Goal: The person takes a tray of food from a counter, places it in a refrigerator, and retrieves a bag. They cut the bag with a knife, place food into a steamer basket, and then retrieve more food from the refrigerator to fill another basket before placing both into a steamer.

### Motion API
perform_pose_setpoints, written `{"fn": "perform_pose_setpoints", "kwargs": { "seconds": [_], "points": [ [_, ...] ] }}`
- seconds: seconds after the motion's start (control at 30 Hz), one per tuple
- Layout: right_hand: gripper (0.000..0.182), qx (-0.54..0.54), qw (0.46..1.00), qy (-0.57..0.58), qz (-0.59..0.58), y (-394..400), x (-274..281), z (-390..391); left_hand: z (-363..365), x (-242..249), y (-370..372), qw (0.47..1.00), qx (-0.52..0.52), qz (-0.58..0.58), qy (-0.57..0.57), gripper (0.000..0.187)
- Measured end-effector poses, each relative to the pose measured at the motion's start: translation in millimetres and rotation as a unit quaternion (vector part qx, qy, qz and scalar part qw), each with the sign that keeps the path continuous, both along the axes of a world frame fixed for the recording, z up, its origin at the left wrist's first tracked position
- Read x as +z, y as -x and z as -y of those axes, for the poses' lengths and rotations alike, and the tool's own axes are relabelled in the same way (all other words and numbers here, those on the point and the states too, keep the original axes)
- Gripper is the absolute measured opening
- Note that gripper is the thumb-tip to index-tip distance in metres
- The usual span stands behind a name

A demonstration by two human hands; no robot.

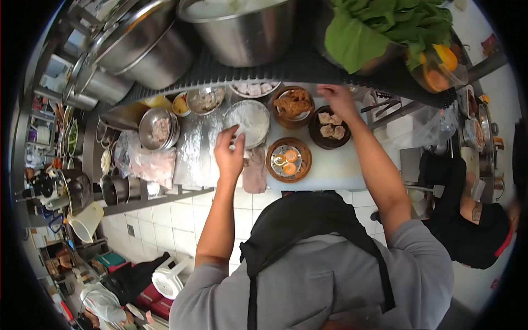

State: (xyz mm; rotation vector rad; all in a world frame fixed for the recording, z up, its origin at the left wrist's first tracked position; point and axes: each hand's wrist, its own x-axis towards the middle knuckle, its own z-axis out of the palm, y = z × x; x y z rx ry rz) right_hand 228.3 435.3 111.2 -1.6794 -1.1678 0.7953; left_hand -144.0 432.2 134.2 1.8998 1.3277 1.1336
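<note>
My left hand [230, 151] is over the near left rim of a round metal bowl of white flour [247, 122], fingers bent and apart, with nothing visible in them. My right hand [336, 100] reaches under the shelf edge, beyond a dark steamer basket of several pale dumplings [330, 131]. Its fingers are drawn together; what they hold, if anything, is hidden. To its left stands a bamboo steamer with brown fried pieces [294, 104]. Nearer me is a bamboo steamer with orange-topped pieces [288, 160]. A folded brownish cloth [254, 171] lies at the counter's front edge.
Overhead, a black shelf mat [264, 74] carries large metal pots [239, 33] and green leaves [385, 33]. At left are stacked bowls of pale meat [159, 129] and a plastic bag [146, 159]. One person [473, 225] is close at right, another [107, 302] at lower left.
</note>
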Motion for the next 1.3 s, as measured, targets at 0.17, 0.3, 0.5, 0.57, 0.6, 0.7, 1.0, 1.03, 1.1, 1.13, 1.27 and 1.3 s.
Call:
{"fn": "perform_pose_setpoints", "kwargs": {
  "seconds": [0.17, 0.3, 0.5, 0.57, 0.6, 0.7, 1.0, 1.03, 1.1, 1.13, 1.27, 1.3],
  "points": [
    [0.02, 0.0, 0.983, 0.04, -0.178, 2, 13, 77, 76, -30, 69, 0.989, 0.029, -0.074, 0.122, 0.036],
    [0.042, 0.123, 0.835, 0.095, -0.528, 22, 13, 122, 103, -49, 46, 0.959, -0.068, -0.27, 0.05, 0.051],
    [0.043, 0.194, 0.815, 0.138, -0.528, 79, 31, 140, 122, -105, 56, 0.988, -0.002, -0.143, 0.054, 0.036],
    [0.043, 0.239, 0.855, 0.171, -0.427, 119, 44, 143, 146, -72, 64, 0.989, 0.054, -0.014, 0.135, 0.023],
    [0.042, 0.266, 0.871, 0.183, -0.371, 145, 44, 143, 162, -61, 67, 0.976, 0.088, 0.078, 0.186, 0.021],
    [0.044, 0.394, 0.892, 0.072, -0.21, 243, -13, 149, 208, -33, 65, 0.888, 0.152, 0.365, 0.237, 0.027],
    [0.052, 0.607, 0.75, -0.16, 0.209, 357, 8, 265, 312, -26, 116, 0.724, 0.226, 0.599, 0.255, 0.047],
    [0.054, 0.627, 0.723, -0.199, 0.211, 345, 17, 275, 323, -21, 121, 0.705, 0.243, 0.609, 0.271, 0.048],
    [0.059, 0.614, 0.723, -0.254, 0.188, 340, 25, 284, 335, -11, 122, 0.698, 0.236, 0.612, 0.286, 0.048],
    [0.06, 0.58, 0.753, -0.267, 0.162, 344, 21, 289, 340, -8, 117, 0.713, 0.22, 0.602, 0.286, 0.048],
    [0.059, 0.588, 0.779, -0.198, 0.085, 344, 5, 268, 352, -4, 103, 0.793, 0.187, 0.482, 0.322, 0.046],
    [0.059, 0.597, 0.779, -0.18, 0.058, 342, 2, 261, 355, 7, 92, 0.813, 0.203, 0.434, 0.331, 0.046]
  ]
}}
